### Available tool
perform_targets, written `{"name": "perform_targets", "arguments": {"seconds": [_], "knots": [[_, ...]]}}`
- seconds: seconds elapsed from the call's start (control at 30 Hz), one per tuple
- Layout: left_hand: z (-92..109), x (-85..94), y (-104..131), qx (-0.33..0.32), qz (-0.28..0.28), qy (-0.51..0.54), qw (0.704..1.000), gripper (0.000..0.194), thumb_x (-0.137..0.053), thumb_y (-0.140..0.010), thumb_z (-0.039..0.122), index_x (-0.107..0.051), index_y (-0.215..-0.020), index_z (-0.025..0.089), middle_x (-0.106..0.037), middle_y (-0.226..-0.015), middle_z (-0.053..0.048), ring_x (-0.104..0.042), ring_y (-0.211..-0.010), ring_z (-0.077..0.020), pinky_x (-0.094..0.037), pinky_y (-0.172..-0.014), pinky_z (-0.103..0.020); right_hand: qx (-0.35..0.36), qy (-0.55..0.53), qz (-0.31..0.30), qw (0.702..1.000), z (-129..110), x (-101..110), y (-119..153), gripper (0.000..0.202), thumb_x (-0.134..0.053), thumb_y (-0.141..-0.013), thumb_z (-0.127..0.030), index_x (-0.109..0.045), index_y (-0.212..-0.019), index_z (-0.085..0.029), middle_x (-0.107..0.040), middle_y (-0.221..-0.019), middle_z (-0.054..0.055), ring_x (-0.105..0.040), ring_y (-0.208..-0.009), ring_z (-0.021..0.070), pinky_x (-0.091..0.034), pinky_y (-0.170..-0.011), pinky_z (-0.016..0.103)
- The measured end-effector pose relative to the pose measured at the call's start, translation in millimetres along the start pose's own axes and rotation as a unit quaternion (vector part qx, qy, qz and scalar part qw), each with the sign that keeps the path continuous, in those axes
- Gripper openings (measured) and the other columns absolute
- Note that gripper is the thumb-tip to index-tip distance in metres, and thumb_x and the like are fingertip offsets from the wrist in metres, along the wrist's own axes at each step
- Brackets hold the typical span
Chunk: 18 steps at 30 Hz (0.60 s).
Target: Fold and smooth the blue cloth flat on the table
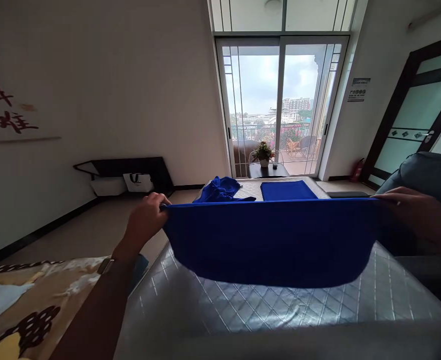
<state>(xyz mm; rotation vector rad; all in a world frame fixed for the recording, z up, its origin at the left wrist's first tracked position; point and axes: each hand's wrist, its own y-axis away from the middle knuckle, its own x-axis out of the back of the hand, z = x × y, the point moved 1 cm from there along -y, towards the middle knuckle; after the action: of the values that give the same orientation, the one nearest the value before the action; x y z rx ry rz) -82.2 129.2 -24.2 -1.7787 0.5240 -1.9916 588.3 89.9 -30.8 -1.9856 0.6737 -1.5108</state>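
Observation:
A blue cloth [273,242] hangs stretched between my two hands, its top edge taut and its lower edge rounded. My left hand [153,207] is closed on the cloth's upper left corner. At the upper right corner, my right hand [404,197] pinches the same edge. Beyond the held cloth lie a crumpled blue cloth [220,190] on the left and a flat, neatly folded blue cloth [288,190] on the right. Below the hanging cloth is a silvery quilted surface [280,310].
To my left is a brown patterned bedcover or blanket [66,280]. A dark sofa [430,172] stands at the right. Behind the table, a potted plant [264,154] sits on a small dark stand before the sliding glass door [254,90]. A white bag [138,183] rests by the left wall.

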Motion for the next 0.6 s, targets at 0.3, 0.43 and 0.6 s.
{"name": "perform_targets", "arguments": {"seconds": [0.3, 0.43, 0.6], "knots": [[-32, -33.1, 71, 0.058, 0.121, 0.135, 0.982, 0.006, -0.058, -0.078, 0.029, -0.055, -0.081, 0.025, -0.07, -0.093, -0.002, -0.065, -0.093, -0.0243, -0.052, -0.091, -0.04, 0.023, -0.07, -0.067, 0.995, 49, -28, 62, 0.062, -0.041, -0.094, -0.074, -0.078, -0.112, -0.028, -0.074, -0.121, 0.005, -0.072, -0.09, 0.0202, -0.054, -0.073, 0.03], [-44, -105.4, 126, 0.065, -0.017, 0.208, 0.976, 0.009, -0.056, -0.065, 0.025, -0.056, -0.074, 0.027, -0.073, -0.091, -0.004, -0.069, -0.094, -0.0268, -0.054, -0.09, -0.04, -0.087, -0.157, -0.166, 0.97, 58, -77, 120, 0.034, -0.059, -0.087, -0.058, -0.08, -0.104, -0.037, -0.076, -0.119, 0.001, -0.074, -0.1, 0.0288, -0.058, -0.083, 0.037], [-41, -148.3, 170, 0.019, -0.133, 0.252, 0.958, 0.014, -0.05, -0.063, 0.018, -0.058, -0.07, 0.027, -0.072, -0.089, -0.004, -0.07, -0.091, -0.0263, -0.056, -0.085, -0.039, -0.14, -0.195, -0.223, 0.945, 65, -129, 172, 0.023, -0.059, -0.083, -0.053, -0.08, -0.09, -0.049, -0.077, -0.113, -0.004, -0.072, -0.107, 0.036, -0.057, -0.092, 0.049]]}}
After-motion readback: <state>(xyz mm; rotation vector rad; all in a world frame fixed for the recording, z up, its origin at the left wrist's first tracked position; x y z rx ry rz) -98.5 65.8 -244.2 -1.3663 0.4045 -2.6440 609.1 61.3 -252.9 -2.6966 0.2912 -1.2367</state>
